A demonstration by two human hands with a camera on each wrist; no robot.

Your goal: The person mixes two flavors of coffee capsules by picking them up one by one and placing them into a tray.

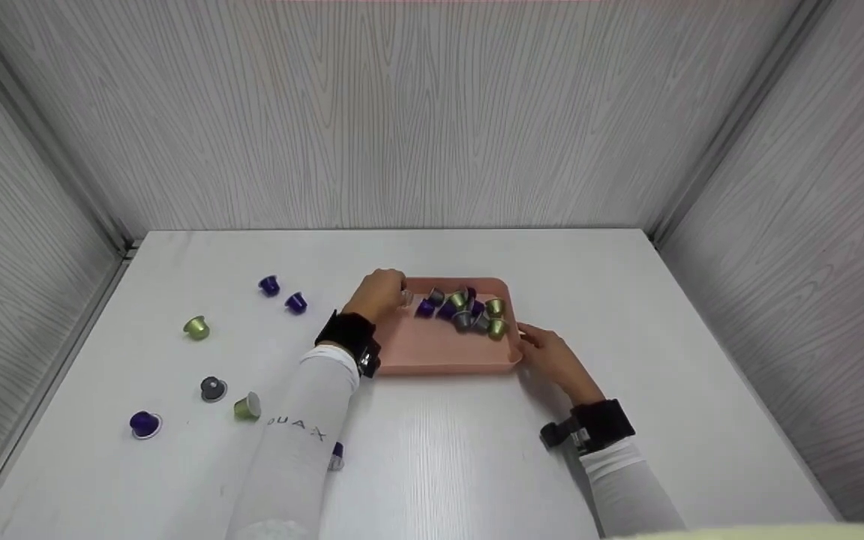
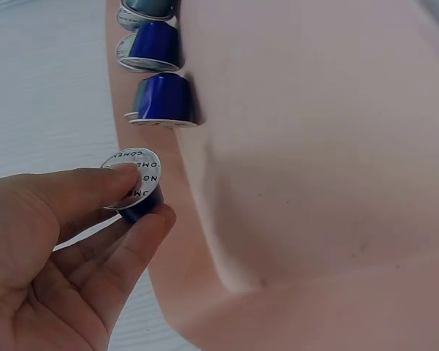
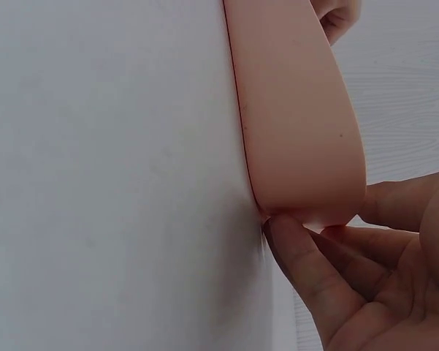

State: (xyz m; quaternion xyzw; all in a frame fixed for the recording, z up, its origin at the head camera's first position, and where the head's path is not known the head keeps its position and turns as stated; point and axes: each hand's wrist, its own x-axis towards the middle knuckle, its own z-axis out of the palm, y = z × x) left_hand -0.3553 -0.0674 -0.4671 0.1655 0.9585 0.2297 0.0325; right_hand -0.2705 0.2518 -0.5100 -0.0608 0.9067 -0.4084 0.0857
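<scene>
Blue capsule (image 2: 135, 191), foil lid facing the wrist camera with printed letters on it, sits pinched between the thumb and forefinger of the left hand (image 1: 379, 295), right at the far left edge of the pink tray (image 1: 439, 349). In the left wrist view the capsule hangs just over the tray's rim, and two more blue capsules (image 2: 161, 99) lie on their sides inside the tray close by, with a grey one partly cut off at the top of that picture.

Across the tray, the right hand (image 1: 552, 356) touches the near right corner: the right wrist view shows its fingertips (image 3: 292, 245) curled up against the rounded corner of the tray, thumb and fingers closing on the rim where it meets the white bench (image 1: 432, 450).

Inside the tray, a cluster of capsules (image 1: 466, 307) in purple, green and grey is bunched along the far side. Out on the bench to the left lie loose capsules, well apart from one another: two blue ones (image 1: 282, 294) near each other, a green one (image 1: 196, 327), a grey one (image 1: 213, 388), another green one (image 1: 247, 406) on its side and a blue one (image 1: 145, 424). One more blue capsule (image 1: 336, 454) peeks out beside the left sleeve (image 1: 297, 427).
</scene>
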